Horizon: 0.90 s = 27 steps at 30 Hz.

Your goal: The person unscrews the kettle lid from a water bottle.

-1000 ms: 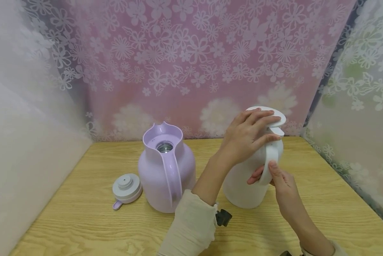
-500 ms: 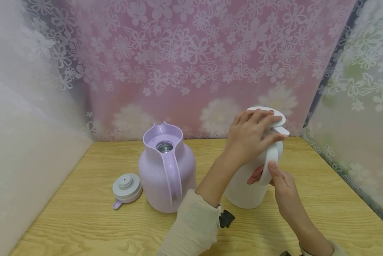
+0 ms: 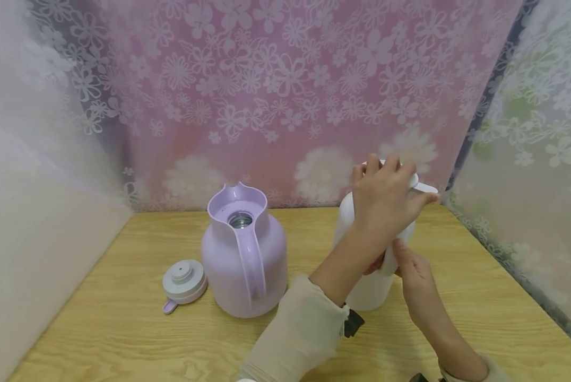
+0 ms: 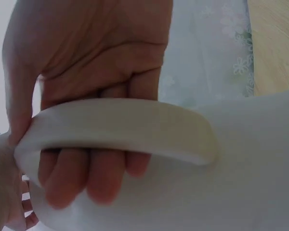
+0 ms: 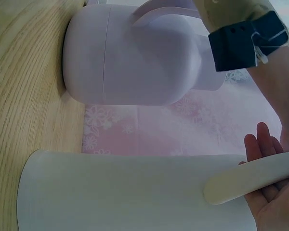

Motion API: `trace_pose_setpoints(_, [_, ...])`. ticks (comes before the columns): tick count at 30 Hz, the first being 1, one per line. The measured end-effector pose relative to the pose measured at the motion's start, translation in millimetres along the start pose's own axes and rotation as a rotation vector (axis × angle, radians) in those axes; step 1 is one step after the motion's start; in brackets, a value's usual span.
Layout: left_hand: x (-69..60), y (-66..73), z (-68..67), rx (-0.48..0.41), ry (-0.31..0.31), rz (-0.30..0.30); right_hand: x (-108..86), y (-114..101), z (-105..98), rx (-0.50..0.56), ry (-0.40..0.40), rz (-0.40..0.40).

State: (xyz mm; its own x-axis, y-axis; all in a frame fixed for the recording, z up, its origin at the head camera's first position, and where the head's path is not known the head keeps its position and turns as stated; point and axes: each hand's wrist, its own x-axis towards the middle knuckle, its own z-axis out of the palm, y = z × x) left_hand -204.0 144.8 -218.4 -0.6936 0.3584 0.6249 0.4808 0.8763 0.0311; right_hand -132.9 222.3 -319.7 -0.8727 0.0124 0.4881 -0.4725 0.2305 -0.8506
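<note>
A white vacuum jug (image 3: 371,294) stands on the table at the right. My left hand (image 3: 381,204) covers its white lid with curled fingers, its thumb at the lid's tab (image 3: 426,188); most of the lid is hidden. My right hand (image 3: 414,278) holds the jug's handle, thumb outside and fingers through the loop. In the left wrist view those fingers wrap beneath the handle (image 4: 120,122), and part of my left hand (image 4: 5,187) shows at the left edge. The right wrist view shows the same handle (image 5: 250,178), with my left wrist's black camera (image 5: 245,43) above.
A purple vacuum jug (image 3: 244,265) without its lid stands left of the white one, its neck open. Beside it a grey and purple lid (image 3: 184,281) lies upside down. Flowered curtains (image 3: 290,106) hang behind and at both sides of the wooden table (image 3: 123,339).
My left hand has turned over the white jug's lid, its fingers curling more. The lid's tab has swung outward to the right. My right hand keeps its hold on the handle.
</note>
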Motion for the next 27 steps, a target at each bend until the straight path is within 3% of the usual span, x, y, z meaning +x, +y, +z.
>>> trace_pose_setpoints(6, [4.3, 6.7, 4.1, 0.153, 0.102, 0.036, -1.5, 1.4, 1.4, -0.015, 0.018, -0.020])
trace_pose_setpoints(8, [4.9, 5.4, 4.8, 0.163, 0.120, 0.052, -1.2, 1.8, 1.3, -0.020, 0.025, -0.024])
trace_pose_setpoints(11, [5.3, -0.1, 3.2, 0.121, 0.092, 0.064, 0.0, 2.4, 1.5, 0.011, 0.016, -0.036])
trace_pose_setpoints(14, [6.6, -9.6, 1.2, -0.011, 0.019, 0.035, 1.6, 2.8, 2.0, 0.055, -0.017, -0.058])
trace_pose_setpoints(18, [8.1, -28.3, 5.5, -0.304, -0.042, -0.015, 2.3, 2.8, 2.7, 0.069, -0.029, -0.062])
trace_pose_setpoints(24, [4.8, -53.5, 20.7, -0.792, -0.095, -0.001, 1.4, 2.8, 3.6, 0.066, -0.018, -0.057])
trace_pose_setpoints(27, [3.5, -58.8, 26.9, -0.926, -0.109, 0.001, 1.1, 3.1, 3.4, 0.061, -0.016, -0.063])
